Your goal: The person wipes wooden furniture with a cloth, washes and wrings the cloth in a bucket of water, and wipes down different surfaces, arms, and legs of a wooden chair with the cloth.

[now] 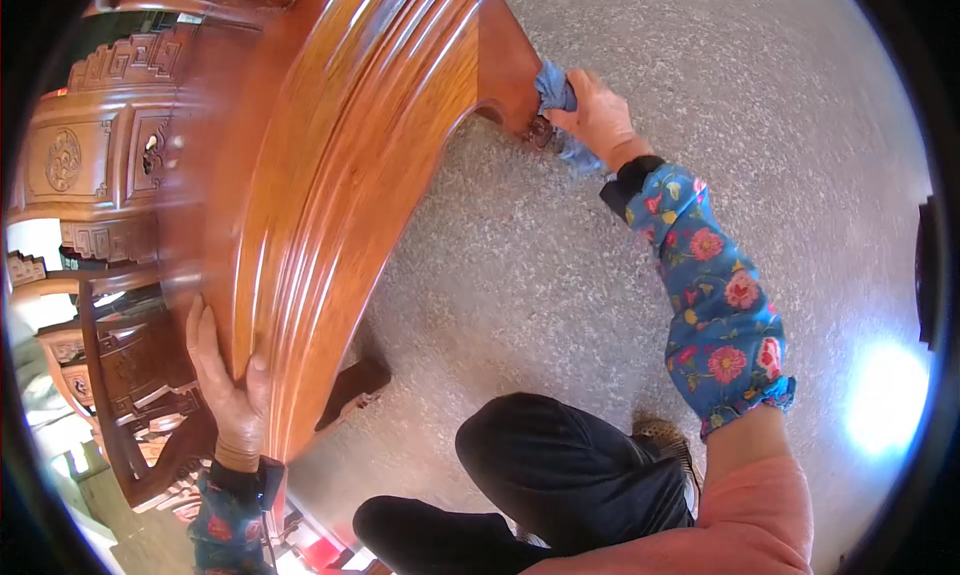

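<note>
A glossy reddish-brown wooden piece of furniture [345, 190] with a grooved, curved edge runs from the top centre down to the lower left. My right hand [597, 118] is closed on a blue cloth [553, 87], which touches the dark corner of a carved wooden leg [508, 67] at the top. Part of the cloth hangs below the fingers. At the lower left, my left hand [232, 400] rests on the wood, its fingers spread over the flat surface and its thumb near the grooved edge. Nothing shows in it.
Carved wooden furniture with panels [80, 160] stands at the left, and a wooden chair frame [115, 375] is below it. Speckled grey floor [500, 285] extends to the right. My bent knees [540, 455] are at the bottom, with a shoe [668, 440] beside them.
</note>
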A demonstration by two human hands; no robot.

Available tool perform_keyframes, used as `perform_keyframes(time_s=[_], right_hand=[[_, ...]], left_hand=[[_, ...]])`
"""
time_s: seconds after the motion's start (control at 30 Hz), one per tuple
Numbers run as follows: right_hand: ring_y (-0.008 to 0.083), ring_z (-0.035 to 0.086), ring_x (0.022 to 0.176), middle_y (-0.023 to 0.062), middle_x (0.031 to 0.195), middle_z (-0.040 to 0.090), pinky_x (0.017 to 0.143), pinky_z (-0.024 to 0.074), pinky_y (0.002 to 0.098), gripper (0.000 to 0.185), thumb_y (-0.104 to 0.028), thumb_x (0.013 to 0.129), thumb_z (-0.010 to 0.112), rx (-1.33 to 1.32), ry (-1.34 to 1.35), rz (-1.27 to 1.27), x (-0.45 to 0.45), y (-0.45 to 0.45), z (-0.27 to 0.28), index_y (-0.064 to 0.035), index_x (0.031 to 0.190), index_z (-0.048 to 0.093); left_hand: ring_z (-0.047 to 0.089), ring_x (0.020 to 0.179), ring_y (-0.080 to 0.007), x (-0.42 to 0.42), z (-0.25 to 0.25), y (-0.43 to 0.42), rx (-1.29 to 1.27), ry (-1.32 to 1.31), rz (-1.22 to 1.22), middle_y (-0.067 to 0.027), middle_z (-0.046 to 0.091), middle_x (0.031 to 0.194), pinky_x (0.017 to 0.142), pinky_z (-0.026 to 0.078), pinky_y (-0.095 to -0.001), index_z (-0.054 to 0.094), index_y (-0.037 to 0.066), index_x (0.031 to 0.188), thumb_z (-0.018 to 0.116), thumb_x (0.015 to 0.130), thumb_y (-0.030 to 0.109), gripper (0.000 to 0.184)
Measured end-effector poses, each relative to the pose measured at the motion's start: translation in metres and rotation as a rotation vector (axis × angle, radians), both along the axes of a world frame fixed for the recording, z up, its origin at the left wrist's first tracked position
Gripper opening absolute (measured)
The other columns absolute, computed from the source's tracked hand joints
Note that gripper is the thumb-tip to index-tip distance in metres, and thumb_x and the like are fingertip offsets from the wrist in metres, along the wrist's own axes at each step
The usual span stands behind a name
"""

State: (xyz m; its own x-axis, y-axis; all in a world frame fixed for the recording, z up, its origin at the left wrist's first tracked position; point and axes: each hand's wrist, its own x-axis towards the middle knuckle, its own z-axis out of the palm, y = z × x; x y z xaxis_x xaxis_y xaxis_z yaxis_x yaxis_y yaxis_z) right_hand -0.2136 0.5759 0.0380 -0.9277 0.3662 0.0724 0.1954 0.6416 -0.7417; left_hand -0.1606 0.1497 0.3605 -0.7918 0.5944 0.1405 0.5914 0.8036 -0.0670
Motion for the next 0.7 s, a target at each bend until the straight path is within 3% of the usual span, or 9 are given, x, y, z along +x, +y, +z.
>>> perform_keyframes(time_s=[0.07,0.1,0.23,0.3,0.4,0.53,0.57,0.63,0.7], right_hand=[[0.0356,0.059,0.104,0.0129,0.107,0.059,0.083,0.0499,0.0464,0.049,-0.031,0.072,0.076,0.248,0.151,0.109,-0.011,0.003,0.006,-0.0091,0.107,0.05],[0.0339,0.059,0.105,0.0108,0.109,0.057,0.083,0.0504,0.0457,0.052,-0.031,0.07,0.077,0.326,0.053,0.147,-0.014,0.001,0.012,-0.0107,0.108,0.049],[0.0358,0.058,0.107,0.0128,0.112,0.057,0.085,0.0496,0.0468,0.053,-0.032,0.071,0.074,0.319,-0.026,0.21,-0.02,0.006,0.009,-0.0094,0.11,0.048],[0.0404,0.057,0.109,0.0176,0.118,0.056,0.088,0.0482,0.0478,0.055,-0.031,0.072,0.07,0.186,-0.117,0.182,-0.025,0.006,0.011,-0.0073,0.116,0.046],[0.0401,0.055,0.115,0.0187,0.124,0.055,0.091,0.0469,0.0495,0.056,-0.035,0.073,0.067,-0.017,-0.205,0.028,-0.017,-0.003,0.011,-0.0054,0.116,0.047],[0.0403,0.058,0.11,0.0216,0.122,0.057,0.091,0.0471,0.0478,0.06,-0.029,0.072,0.07,0.04,-0.343,-0.026,0.002,0.005,-0.016,-0.003,0.12,0.047],[0.0403,0.058,0.11,0.0216,0.122,0.057,0.091,0.0471,0.0478,0.06,-0.029,0.072,0.07,0.043,-0.342,-0.027,0.018,0.012,-0.023,-0.003,0.12,0.047],[0.0416,0.059,0.105,0.022,0.112,0.06,0.089,0.0476,0.0471,0.054,-0.026,0.072,0.072,-0.282,-0.143,-0.072,0.042,0.026,-0.03,-0.0023,0.115,0.05],[0.0417,0.059,0.104,0.0222,0.108,0.06,0.088,0.0476,0.0467,0.053,-0.026,0.072,0.073,-0.334,-0.086,-0.07,0.049,0.015,-0.031,-0.0024,0.114,0.052]], left_hand=[[0.038,0.132,-0.0401,0.0,0.001,0.003,0.017,-0.002,-0.004,-0.0246,0.038,0.143,0.11,0.029,-0.0458,0.036,-0.003,0.139,0.057,0.094,0.032,0.061],[0.038,0.132,-0.0399,0.0,0.0,0.003,0.012,0.006,-0.007,-0.0247,0.038,0.143,0.11,0.03,-0.0457,0.036,-0.003,0.139,0.058,0.094,0.03,0.06],[0.033,0.136,-0.0363,0.002,0.001,0.002,-0.036,-0.008,-0.018,-0.022,0.034,0.146,0.113,0.026,-0.0435,0.03,-0.001,0.143,0.052,0.097,0.033,0.061],[0.039,0.131,-0.0394,0.002,0.001,0.005,0.001,0.018,-0.01,-0.0248,0.038,0.142,0.11,0.03,-0.045,0.037,-0.003,0.139,0.059,0.093,0.022,0.057],[0.039,0.131,-0.0393,0.002,0.002,0.004,0.003,0.036,-0.021,-0.0243,0.039,0.142,0.11,0.031,-0.0447,0.037,-0.002,0.139,0.06,0.092,0.019,0.056],[0.04,0.131,-0.0384,0.003,0.001,0.006,0.027,0.04,-0.026,-0.0238,0.039,0.141,0.109,0.032,-0.0438,0.039,-0.002,0.138,0.062,0.091,0.018,0.056],[0.041,0.13,-0.038,0.003,0.002,0.005,0.015,0.044,-0.016,-0.0237,0.04,0.141,0.109,0.032,-0.0434,0.039,-0.002,0.138,0.062,0.091,0.018,0.056],[0.041,0.13,-0.0379,0.003,0.003,0.007,0.023,0.052,-0.001,-0.0236,0.04,0.141,0.109,0.032,-0.0432,0.039,-0.002,0.137,0.062,0.091,0.018,0.055],[0.041,0.13,-0.0379,0.005,0.001,0.006,0.009,0.023,0.001,-0.0235,0.04,0.141,0.109,0.032,-0.0429,0.039,-0.002,0.137,0.062,0.092,0.019,0.055]])
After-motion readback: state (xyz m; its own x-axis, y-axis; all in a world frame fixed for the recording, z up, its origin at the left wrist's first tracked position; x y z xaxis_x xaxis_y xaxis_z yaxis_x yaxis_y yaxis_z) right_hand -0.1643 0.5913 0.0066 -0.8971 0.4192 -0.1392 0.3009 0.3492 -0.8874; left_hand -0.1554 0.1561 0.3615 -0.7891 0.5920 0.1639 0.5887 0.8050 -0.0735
